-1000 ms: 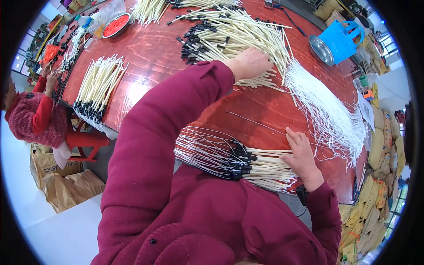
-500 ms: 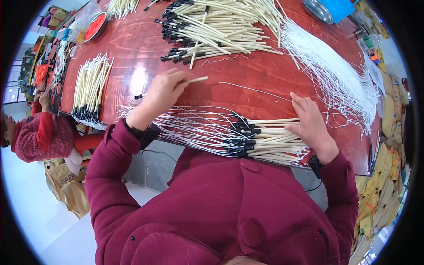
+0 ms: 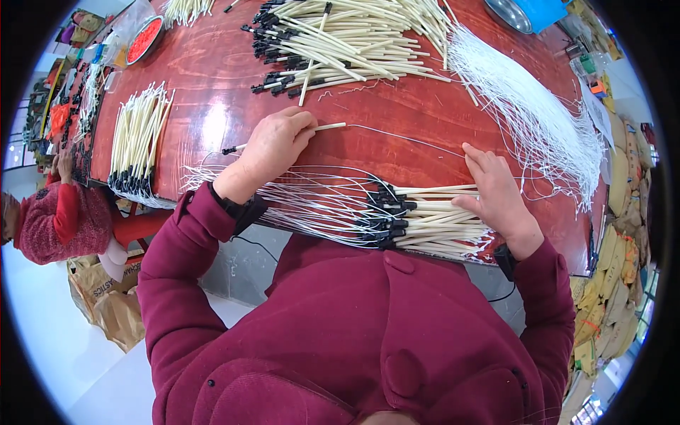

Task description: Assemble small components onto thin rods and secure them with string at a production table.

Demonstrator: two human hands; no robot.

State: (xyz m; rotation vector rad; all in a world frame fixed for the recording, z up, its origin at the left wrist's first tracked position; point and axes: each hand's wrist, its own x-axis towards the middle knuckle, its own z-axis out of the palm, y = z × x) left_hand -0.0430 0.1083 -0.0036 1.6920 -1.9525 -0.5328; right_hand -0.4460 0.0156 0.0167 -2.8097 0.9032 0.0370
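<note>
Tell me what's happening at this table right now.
A person in a maroon top sits at a red wooden table. The left hand pinches one cream stick with a black end. The right hand rests flat on a bundle of cream sticks with black clips and white wires. A larger stick pile lies beyond.

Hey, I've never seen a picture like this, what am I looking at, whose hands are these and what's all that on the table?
There is no machine here. A camera worn on a person's head looks down, and its fisheye lens bends the edges. The left hand pinches one cream stick with a thin wire trailing from it. The right hand rests on a bundle of such sticks with black clips. The red table also bears a big pile, white strings and a smaller row. Another person sits at far left.
</note>
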